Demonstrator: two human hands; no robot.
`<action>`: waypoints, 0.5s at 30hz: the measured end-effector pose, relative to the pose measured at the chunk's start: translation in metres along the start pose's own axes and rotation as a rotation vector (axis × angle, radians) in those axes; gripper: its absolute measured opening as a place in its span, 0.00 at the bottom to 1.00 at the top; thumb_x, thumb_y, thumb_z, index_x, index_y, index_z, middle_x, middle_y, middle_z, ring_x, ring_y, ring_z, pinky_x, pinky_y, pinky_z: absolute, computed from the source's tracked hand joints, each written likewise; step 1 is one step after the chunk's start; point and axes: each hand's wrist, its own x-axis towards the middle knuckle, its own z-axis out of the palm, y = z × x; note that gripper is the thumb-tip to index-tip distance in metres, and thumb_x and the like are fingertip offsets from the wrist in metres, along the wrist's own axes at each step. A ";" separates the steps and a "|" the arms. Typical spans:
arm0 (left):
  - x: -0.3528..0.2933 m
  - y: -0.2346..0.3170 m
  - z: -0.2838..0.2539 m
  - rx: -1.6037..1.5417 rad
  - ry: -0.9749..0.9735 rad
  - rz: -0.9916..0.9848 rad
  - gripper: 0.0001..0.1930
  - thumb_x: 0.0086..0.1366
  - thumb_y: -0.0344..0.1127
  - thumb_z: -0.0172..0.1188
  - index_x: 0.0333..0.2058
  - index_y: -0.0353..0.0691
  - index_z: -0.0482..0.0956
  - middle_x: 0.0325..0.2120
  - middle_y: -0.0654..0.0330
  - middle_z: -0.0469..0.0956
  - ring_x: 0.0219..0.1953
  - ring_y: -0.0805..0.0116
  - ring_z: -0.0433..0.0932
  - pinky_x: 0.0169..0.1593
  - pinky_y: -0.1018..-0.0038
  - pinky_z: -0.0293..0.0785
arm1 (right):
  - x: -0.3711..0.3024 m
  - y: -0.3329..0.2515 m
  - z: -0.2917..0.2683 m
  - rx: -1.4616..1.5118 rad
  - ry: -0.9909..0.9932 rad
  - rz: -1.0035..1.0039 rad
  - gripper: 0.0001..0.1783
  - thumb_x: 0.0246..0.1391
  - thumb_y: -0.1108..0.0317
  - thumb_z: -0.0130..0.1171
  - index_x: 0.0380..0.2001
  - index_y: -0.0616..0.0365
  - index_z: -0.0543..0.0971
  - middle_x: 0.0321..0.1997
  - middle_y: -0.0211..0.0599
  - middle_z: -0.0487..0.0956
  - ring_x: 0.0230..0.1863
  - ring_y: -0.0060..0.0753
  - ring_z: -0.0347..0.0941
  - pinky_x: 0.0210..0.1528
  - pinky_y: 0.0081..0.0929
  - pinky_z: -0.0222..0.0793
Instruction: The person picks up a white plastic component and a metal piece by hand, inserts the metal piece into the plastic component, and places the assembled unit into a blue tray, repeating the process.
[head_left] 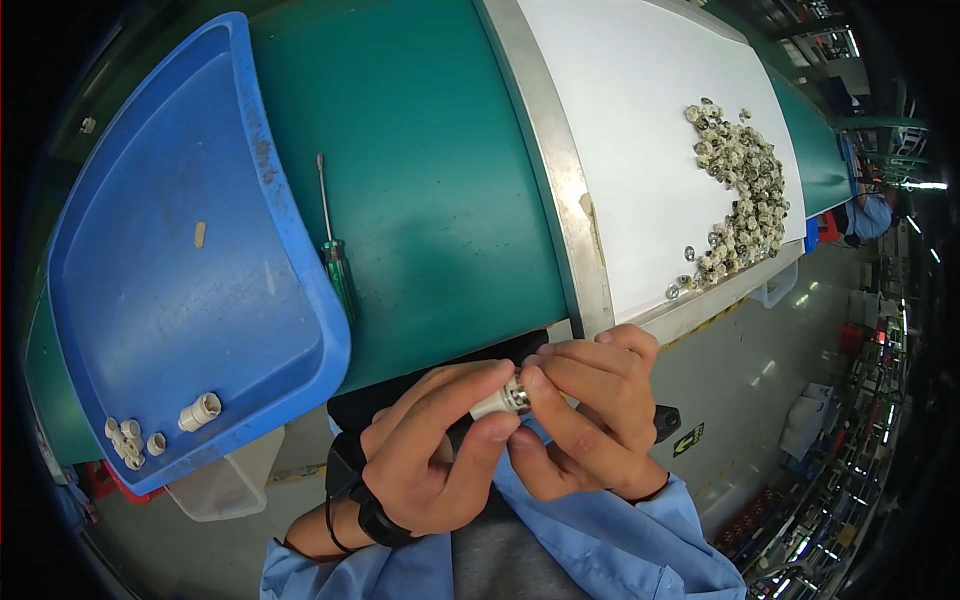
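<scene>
Close to my body, my left hand [435,440] pinches a small white cylindrical part with a shiny metal end [505,398] between thumb and fingers. From the other side, my right hand [595,415] closes its thumb and fingertips at the metal end, so both hands meet on the one piece. Fingers cover much of it, and whether the metal end is a separate piece I cannot tell. Inside the blue tray [285,385] on the left lie another white cylindrical part [200,411] and a cluster of small white rings [127,440].
A screwdriver with a green handle [338,275] lies beside the tray on the green work surface [430,180]. Past a metal rail [565,180], a heap of small metal-and-cream parts [745,190] covers part of a white sheet [640,130]. Another person [868,215] is at far right.
</scene>
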 end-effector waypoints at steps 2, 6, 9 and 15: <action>0.000 -0.002 -0.001 -0.001 -0.015 -0.023 0.17 0.62 0.24 0.65 0.49 0.24 0.77 0.39 0.44 0.83 0.39 0.59 0.85 0.42 0.73 0.80 | 0.001 0.001 0.001 -0.034 0.000 0.003 0.20 0.43 0.63 0.67 0.41 0.58 0.81 0.40 0.38 0.81 0.38 0.38 0.78 0.44 0.43 0.60; -0.011 -0.002 0.007 -0.250 0.017 -0.198 0.19 0.64 0.24 0.64 0.52 0.25 0.74 0.43 0.44 0.82 0.41 0.60 0.84 0.45 0.73 0.79 | 0.002 0.001 0.004 -0.109 0.023 0.013 0.19 0.43 0.61 0.67 0.40 0.55 0.81 0.42 0.36 0.81 0.40 0.38 0.78 0.48 0.42 0.59; -0.007 0.003 0.007 -0.238 -0.034 -0.236 0.17 0.67 0.27 0.61 0.52 0.26 0.73 0.42 0.48 0.82 0.41 0.63 0.83 0.44 0.73 0.78 | 0.003 0.003 0.006 -0.146 0.075 0.038 0.17 0.42 0.61 0.67 0.38 0.53 0.83 0.42 0.32 0.82 0.42 0.35 0.79 0.53 0.42 0.58; 0.002 0.005 -0.002 -0.398 -0.326 -0.442 0.13 0.72 0.33 0.54 0.46 0.27 0.73 0.36 0.54 0.79 0.37 0.66 0.77 0.39 0.73 0.73 | 0.009 0.004 0.004 0.060 0.072 0.093 0.14 0.44 0.61 0.67 0.35 0.52 0.82 0.43 0.32 0.82 0.44 0.37 0.79 0.54 0.41 0.57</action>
